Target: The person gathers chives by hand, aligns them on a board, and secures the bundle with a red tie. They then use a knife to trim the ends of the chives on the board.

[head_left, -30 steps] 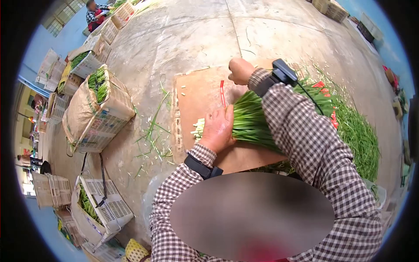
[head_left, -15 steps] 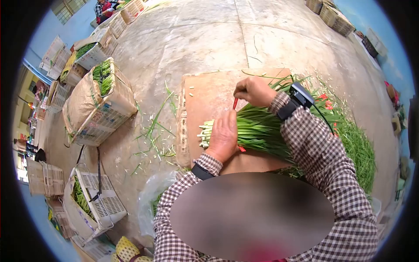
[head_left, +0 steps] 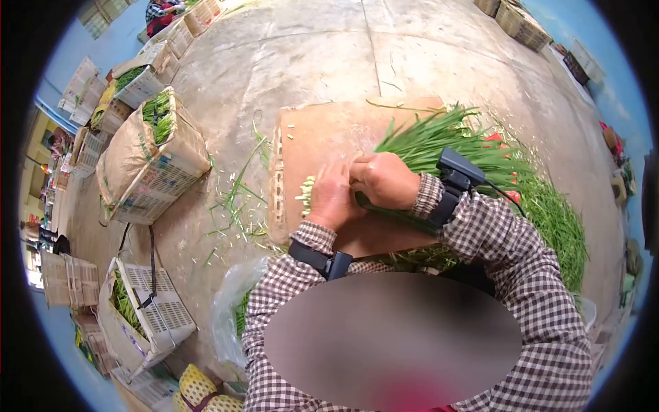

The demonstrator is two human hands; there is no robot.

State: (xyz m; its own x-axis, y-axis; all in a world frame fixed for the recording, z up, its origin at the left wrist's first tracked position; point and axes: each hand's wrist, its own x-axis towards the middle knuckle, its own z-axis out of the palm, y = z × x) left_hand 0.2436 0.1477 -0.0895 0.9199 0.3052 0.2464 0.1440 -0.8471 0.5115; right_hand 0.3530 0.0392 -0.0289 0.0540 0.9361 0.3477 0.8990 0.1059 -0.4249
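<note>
A bundle of long green chives (head_left: 429, 141) lies across a brown board (head_left: 309, 130), with its pale cut ends (head_left: 306, 196) pointing left. My left hand (head_left: 333, 196) is closed over the stems just behind those ends. Pressed close against it, my right hand (head_left: 386, 180) is a fist with the fingers curled at the near side of the bundle. The red strip pinched in it a moment earlier is hidden by the hands now. The leaves fan out to the right beyond my right hand.
A heap of loose greens (head_left: 556, 233) with red strips (head_left: 511, 197) lies right of the board. Leaf scraps (head_left: 237, 189) litter the floor at left. Crates of greens (head_left: 165, 175) stand further left, a plastic bag (head_left: 233, 302) is near my left arm, and another person (head_left: 159, 15) sits far off.
My right hand has come down and left from above the bundle to meet my left hand. The red strip has gone out of sight. The leaves have swung toward the far side.
</note>
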